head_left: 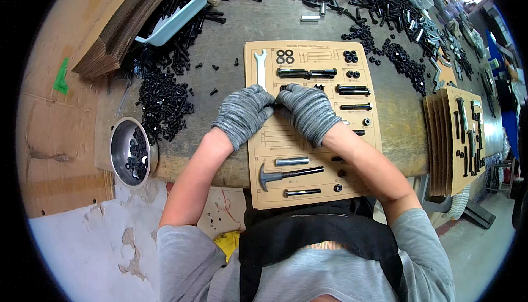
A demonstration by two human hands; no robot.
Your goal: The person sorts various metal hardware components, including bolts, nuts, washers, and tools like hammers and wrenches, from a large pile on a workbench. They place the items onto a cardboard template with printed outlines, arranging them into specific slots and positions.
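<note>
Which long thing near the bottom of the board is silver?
The smooth cylinder, uppermost of those three; the T-shaped piece and the bolt below it are dark.

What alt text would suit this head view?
A gloved left hand and right hand are close together over a brown cardboard panel set with bolts, a wrench and a T-shaped tool. Black fasteners lie heaped on the worktable at both sides and beyond, with a pale blue tray and metal bowl at left.
</note>
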